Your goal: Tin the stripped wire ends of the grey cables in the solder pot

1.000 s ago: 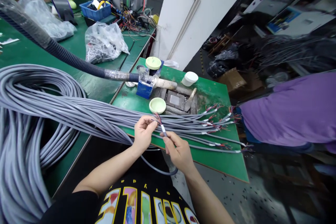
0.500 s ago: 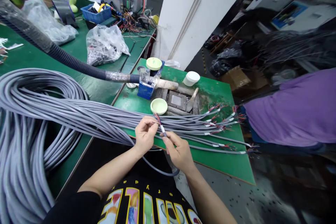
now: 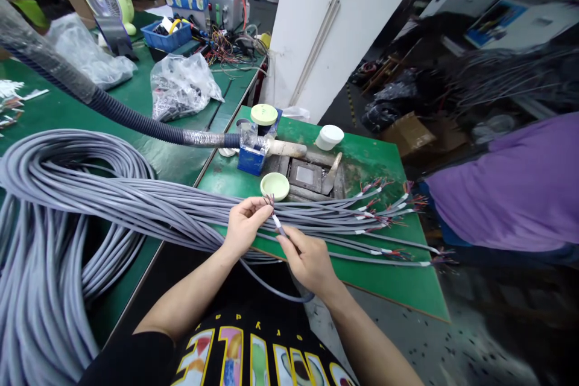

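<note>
Green bench (image 3: pixel 389 289) under grey cables (image 3: pixel 136 205)

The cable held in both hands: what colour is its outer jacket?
Grey cable, with thin coloured wires at its stripped end; head view.

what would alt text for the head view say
Two bare hands hold one grey cable end over a green table: the left hand pinches its fanned coloured wires, the right hand grips the sheath below. Behind them lies a bundle of grey cables with stripped ends.

Both hands at green table (image 3: pixel 398 289) front edge: right hand (image 3: pixel 310 260) pinches grey cable (image 3: pixel 280 228), left hand (image 3: pixel 244 226) fingers its stripped wire ends (image 3: pixel 269 200).
</note>
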`<action>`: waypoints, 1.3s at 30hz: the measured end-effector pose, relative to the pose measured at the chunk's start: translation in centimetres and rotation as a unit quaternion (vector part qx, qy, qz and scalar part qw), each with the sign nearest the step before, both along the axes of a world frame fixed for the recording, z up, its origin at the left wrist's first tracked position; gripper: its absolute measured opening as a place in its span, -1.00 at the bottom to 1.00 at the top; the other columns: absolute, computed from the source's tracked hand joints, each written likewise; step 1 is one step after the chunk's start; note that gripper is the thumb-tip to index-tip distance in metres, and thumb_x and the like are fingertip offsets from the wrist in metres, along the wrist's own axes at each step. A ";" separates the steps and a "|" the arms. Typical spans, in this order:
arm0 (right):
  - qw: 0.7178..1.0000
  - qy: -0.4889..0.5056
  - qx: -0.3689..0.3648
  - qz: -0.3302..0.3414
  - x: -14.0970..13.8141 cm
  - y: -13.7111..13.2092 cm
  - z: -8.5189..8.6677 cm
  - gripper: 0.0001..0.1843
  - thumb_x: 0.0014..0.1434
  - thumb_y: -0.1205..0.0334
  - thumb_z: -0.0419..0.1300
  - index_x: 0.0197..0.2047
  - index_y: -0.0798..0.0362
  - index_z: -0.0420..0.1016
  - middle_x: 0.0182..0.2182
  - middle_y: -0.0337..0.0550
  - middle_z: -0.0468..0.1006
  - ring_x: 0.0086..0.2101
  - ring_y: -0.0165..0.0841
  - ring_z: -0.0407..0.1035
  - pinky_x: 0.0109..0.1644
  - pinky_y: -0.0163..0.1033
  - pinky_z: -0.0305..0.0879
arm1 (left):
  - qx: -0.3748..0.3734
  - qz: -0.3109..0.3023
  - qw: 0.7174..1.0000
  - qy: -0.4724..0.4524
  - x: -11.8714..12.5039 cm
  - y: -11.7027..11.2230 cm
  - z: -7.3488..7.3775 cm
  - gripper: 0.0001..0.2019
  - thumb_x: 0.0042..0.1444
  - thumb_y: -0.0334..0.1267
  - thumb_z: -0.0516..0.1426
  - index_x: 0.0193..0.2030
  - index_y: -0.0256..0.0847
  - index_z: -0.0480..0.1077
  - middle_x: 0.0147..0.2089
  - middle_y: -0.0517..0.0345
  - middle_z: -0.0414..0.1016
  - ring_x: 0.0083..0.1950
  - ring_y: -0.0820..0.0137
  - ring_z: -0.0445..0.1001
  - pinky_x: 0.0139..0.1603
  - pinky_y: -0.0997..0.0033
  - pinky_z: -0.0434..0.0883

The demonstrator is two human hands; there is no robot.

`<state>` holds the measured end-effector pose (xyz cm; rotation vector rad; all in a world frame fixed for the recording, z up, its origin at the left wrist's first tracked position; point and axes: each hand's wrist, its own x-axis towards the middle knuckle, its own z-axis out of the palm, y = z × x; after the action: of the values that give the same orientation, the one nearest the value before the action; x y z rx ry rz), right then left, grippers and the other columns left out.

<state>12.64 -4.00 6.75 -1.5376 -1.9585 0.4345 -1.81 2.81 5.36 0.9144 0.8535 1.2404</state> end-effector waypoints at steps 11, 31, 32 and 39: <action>0.949 0.233 -0.208 0.041 0.5 0.5 0.7 -0.57 0.25 -0.01 0.06 -0.03 0.13 0.51 -0.73 -0.36 0.28 -0.70 -0.47 0.17 -0.61 -0.36 0.13 | 0.212 0.083 0.959 0.168 -0.6 -0.6 0.2 -0.93 0.02 -0.25 0.24 -0.41 -0.16 0.54 -0.46 0.12 0.49 -0.45 0.44 0.33 -0.35 0.41 0.32; 0.849 0.505 -0.158 -0.018 -3.0 4.5 -0.1 -0.75 0.11 0.05 0.23 -0.28 0.08 0.48 -0.77 -0.43 0.25 -0.73 -0.54 0.09 -0.61 -0.38 0.07 | 0.079 0.073 0.994 0.013 0.0 -1.2 -0.4 -0.90 -0.05 -0.25 0.26 -0.46 -0.21 0.46 -0.54 0.23 0.43 -0.51 0.50 0.35 -0.41 0.47 0.31; 0.866 0.482 -0.132 -0.028 -3.0 4.4 0.0 -0.75 0.11 0.05 0.23 -0.30 0.07 0.48 -0.75 -0.42 0.28 -0.72 -0.53 0.13 -0.60 -0.38 0.11 | 0.047 0.064 0.997 -0.018 0.2 -1.1 -0.4 -0.87 -0.06 -0.23 0.27 -0.46 -0.22 0.44 -0.56 0.24 0.43 -0.53 0.51 0.34 -0.44 0.49 0.31; 0.975 0.218 -0.021 -0.028 -1.4 4.4 1.6 -0.82 0.18 0.14 0.17 -0.34 0.05 0.50 -0.59 -0.31 0.44 -0.58 -0.46 0.29 -0.45 -0.34 0.22 | -0.014 0.031 0.996 -0.081 0.7 -0.4 -1.2 -0.80 -0.07 -0.18 0.28 -0.42 -0.25 0.40 -0.56 0.24 0.46 -0.53 0.52 0.39 -0.46 0.53 0.34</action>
<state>11.21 0.43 8.38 -1.3790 -1.5706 0.7252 -1.10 2.46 4.16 0.7590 0.7734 1.3342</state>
